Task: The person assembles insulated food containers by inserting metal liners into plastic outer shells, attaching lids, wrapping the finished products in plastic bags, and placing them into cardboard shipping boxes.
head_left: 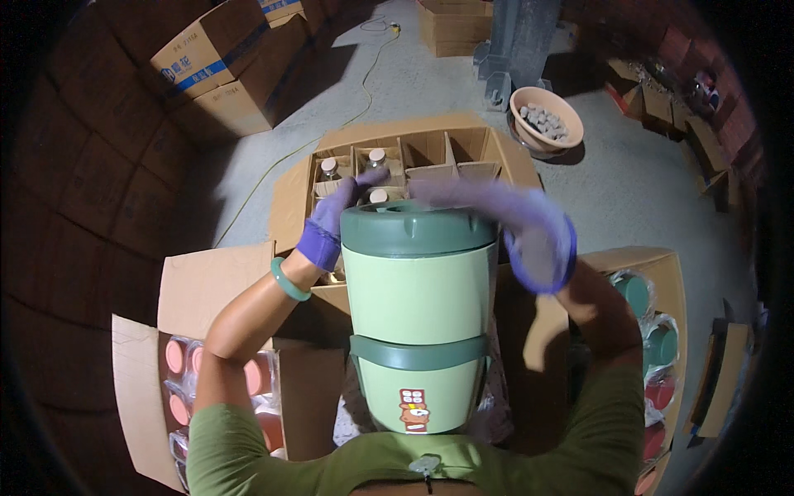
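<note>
A tall light-green container (418, 298) with a dark-green lid (418, 231) stands upright in front of me, with a second dark-green band lower down and a cartoon sticker near its base. My left hand (335, 211), in a purple glove, is left of the lid, its fingers stretched over a divided carton (287, 202). Close to those fingers are clear bottles with pale caps (377, 155), standing in the compartments. My right hand (513, 219), gloved alike, passes across the lid's far right side. Motion smears its fingers, so their grip is unclear.
Open cartons flank me: pink-lidded items (258, 376) at left, green and red wrapped ones (662, 345) at right. A pinkish basin (546, 124) of grey lumps sits beyond, by a metal post (523, 45). Stacked boxes (211, 78) rise at far left; a cable (364, 91) crosses the floor.
</note>
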`<state>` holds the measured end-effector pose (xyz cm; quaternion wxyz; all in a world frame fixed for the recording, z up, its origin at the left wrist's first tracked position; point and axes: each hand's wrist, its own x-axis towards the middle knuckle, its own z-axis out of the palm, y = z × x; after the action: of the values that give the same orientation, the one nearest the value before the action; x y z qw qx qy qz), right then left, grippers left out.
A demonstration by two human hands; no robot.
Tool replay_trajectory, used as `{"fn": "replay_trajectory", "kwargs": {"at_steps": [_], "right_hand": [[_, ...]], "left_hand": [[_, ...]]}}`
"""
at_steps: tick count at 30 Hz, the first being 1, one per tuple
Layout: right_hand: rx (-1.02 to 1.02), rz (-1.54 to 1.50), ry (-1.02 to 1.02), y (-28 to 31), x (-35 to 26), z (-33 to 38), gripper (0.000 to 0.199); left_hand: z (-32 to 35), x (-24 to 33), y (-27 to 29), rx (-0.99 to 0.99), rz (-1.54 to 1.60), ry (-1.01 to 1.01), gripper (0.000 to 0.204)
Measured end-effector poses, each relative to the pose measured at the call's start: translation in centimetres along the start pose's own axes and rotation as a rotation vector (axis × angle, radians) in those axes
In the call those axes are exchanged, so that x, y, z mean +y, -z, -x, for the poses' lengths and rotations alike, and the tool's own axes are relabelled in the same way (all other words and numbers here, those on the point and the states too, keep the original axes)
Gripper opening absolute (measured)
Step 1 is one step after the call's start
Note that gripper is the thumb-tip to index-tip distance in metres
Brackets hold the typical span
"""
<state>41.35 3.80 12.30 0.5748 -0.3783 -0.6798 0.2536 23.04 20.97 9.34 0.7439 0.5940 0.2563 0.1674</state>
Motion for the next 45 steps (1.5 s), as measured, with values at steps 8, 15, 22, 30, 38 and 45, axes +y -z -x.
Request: {"fn": "replay_trajectory", "kwargs": {"at_steps": [8,15,22,30,38,45], "right_hand": [[0.017,0.037,-0.025,0.6,1.9,1.3,0.058],[-0.104,0.356,0.139,0.0,1.2,0.8,0.053],[-0.064,0.101,-0.47,0.5,2.2,0.5,0.044],[-0.592,0.398,-0.488,2.8,-1.4,-4.8,0.036],[-0.97,0.44,-0.833,2.0,-2.0,-9.2,0.044],[-0.764,0.41,-0.786,0.5,-3.4,-8.6,0.035]], "left_hand": [[0.3,-0.8,0.4,-0.196,-0.034,-0.284,0.064],[0.2,-0.5,0.2,-0.395,-0.062,-0.205,0.096],[-0.6,-0.5,0.4,-0.319,-0.108,-0.535,0.101],[-0.1,-1.5,-1.3,-0.139,-0.226,-0.722,0.018],[3.6,-1.2,0.0,-0.097,-0.648,-1.207,0.016],[4.1,-0.8,-0.5,-0.054,-0.565,-1.02,0.011]]}}
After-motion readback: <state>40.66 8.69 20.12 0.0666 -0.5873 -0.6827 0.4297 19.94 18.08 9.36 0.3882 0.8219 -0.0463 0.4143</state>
